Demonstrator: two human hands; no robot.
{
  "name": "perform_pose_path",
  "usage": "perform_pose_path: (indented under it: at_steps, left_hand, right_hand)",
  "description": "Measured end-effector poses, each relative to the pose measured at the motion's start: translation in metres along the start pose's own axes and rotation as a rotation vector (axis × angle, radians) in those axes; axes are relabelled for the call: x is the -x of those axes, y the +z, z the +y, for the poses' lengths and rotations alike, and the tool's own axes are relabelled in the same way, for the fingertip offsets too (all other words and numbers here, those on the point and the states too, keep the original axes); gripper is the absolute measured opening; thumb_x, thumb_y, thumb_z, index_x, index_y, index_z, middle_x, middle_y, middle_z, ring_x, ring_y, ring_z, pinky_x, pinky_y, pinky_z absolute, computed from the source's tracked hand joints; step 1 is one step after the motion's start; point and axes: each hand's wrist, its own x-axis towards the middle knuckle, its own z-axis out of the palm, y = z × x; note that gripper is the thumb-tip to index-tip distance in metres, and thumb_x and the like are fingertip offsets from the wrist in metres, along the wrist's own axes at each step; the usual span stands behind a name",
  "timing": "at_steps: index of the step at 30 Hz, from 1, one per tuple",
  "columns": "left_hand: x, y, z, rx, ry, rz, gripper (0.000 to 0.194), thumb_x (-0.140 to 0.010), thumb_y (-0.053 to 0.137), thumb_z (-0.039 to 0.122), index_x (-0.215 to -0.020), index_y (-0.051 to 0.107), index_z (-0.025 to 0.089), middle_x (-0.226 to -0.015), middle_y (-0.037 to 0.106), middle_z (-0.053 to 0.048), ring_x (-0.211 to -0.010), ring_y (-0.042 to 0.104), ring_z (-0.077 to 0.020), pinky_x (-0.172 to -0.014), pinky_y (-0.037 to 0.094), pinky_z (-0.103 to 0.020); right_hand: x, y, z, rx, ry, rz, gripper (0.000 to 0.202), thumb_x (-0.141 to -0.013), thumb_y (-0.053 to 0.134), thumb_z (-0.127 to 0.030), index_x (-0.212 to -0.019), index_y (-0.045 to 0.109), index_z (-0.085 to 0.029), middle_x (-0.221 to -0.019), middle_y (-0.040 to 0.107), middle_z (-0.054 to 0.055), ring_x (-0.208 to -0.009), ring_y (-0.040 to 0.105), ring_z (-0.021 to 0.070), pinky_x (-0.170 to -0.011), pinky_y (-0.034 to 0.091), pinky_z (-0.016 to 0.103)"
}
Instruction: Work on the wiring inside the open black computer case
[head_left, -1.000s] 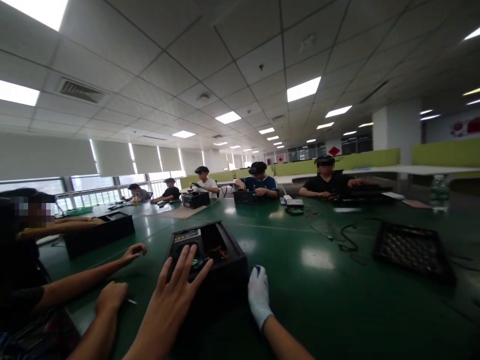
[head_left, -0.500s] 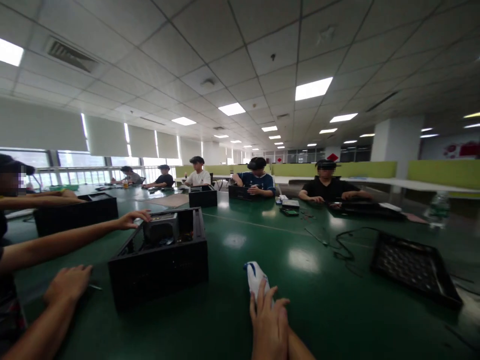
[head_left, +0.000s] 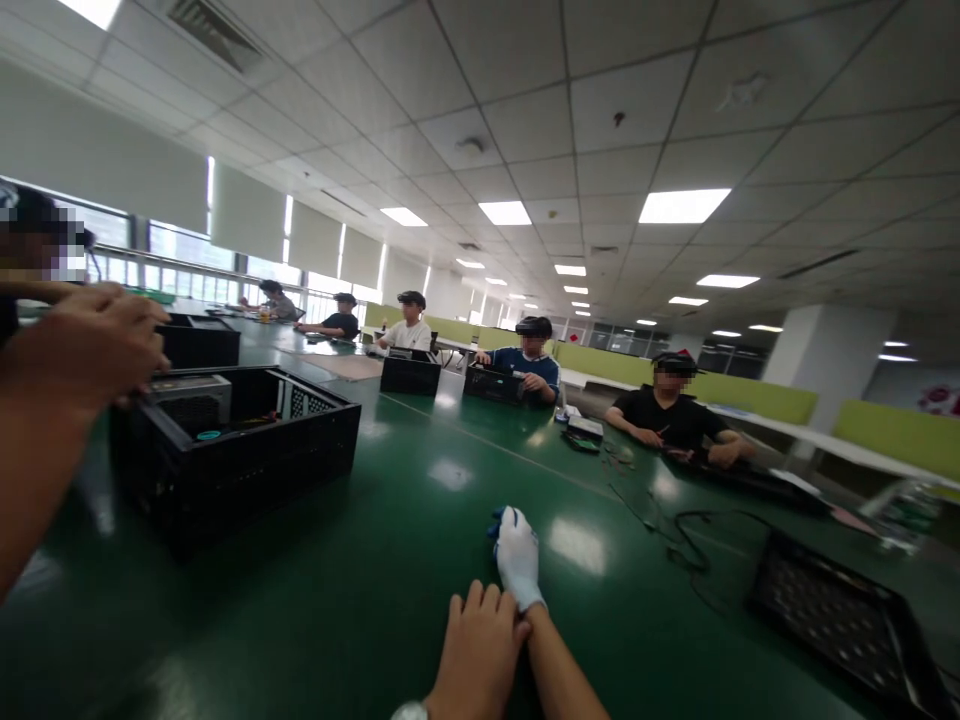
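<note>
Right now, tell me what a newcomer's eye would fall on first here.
First, the right hand in a white-and-blue glove, low centre on the glossy green tabletop, with the bare left hand at its wrist. Next, the open-topped black computer case at left, where another person's bare hand looms at the picture's edge.

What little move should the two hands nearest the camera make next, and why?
I'd probably have the left hand slide back a little. It lies right by the wrist of the right hand, close to the cuff of its white glove, so backing off would likely give the gloved hand more room to move.
</note>
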Motion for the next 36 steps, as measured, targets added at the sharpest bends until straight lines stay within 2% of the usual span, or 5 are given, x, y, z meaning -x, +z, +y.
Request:
perform_pose_path:
  at_steps: [7, 16, 24, 30, 36]
  left_hand:
    - [-0.002, -0.004, -0.005, 0.008, 0.152, -0.070, 0.030, -0.105, 0.041, 0.017, -0.122, 0.066, 0.014, -0.126, 0.068, -0.013, -0.120, 0.060, -0.0321, -0.103, 0.046, -0.048]
    - [0.030, -0.002, 0.018, 0.102, 0.253, -0.170, 0.019, -0.096, 0.048, 0.015, -0.084, 0.064, 0.017, -0.084, 0.072, -0.001, -0.075, 0.064, -0.0132, -0.057, 0.033, -0.022]
    - [0.045, -0.006, 0.015, -0.019, 0.403, -0.232, 0.005, -0.090, 0.058, 0.015, -0.087, 0.061, 0.019, -0.098, 0.072, -0.006, -0.098, 0.063, -0.0256, -0.085, 0.046, -0.038]
    - [0.047, -0.060, -0.013, 0.148, 0.474, 0.148, 0.024, -0.096, 0.050, 0.015, -0.115, 0.061, 0.023, -0.116, 0.064, -0.006, -0.108, 0.057, -0.0218, -0.096, 0.049, -0.037]
    - [-0.062, -0.149, -0.056, -0.140, 0.457, 0.417, 0.034, -0.107, 0.040, 0.037, -0.133, 0.053, 0.020, -0.134, 0.055, -0.010, -0.129, 0.045, -0.0256, -0.115, 0.037, -0.043]
  right_hand:
    - [0.016, -0.007, -0.010, -0.130, 0.064, 0.059, 0.045, -0.098, 0.021, -0.050, -0.097, 0.059, -0.026, -0.090, 0.072, 0.007, -0.084, 0.068, 0.0241, -0.080, 0.050, 0.035]
    - [0.043, -0.029, -0.007, -0.172, -0.004, 0.116, 0.059, -0.088, 0.026, -0.049, -0.129, 0.050, -0.014, -0.120, 0.067, 0.019, -0.111, 0.065, 0.0298, -0.094, 0.049, 0.039]
    - [0.050, -0.095, 0.034, -0.094, 0.021, 0.140, 0.052, -0.090, 0.026, -0.054, -0.113, 0.059, -0.020, -0.093, 0.072, 0.012, -0.088, 0.069, 0.0272, -0.080, 0.051, 0.037]
    - [0.066, -0.189, 0.087, 0.037, 0.143, 0.260, 0.054, -0.091, 0.024, -0.052, -0.114, 0.060, -0.019, -0.095, 0.071, 0.013, -0.088, 0.068, 0.0292, -0.082, 0.049, 0.039]
    - [0.081, -0.208, 0.102, 0.187, 0.063, 0.182, 0.046, -0.092, 0.033, -0.037, -0.120, 0.065, -0.019, -0.112, 0.073, 0.013, -0.102, 0.069, 0.0287, -0.089, 0.052, 0.038]
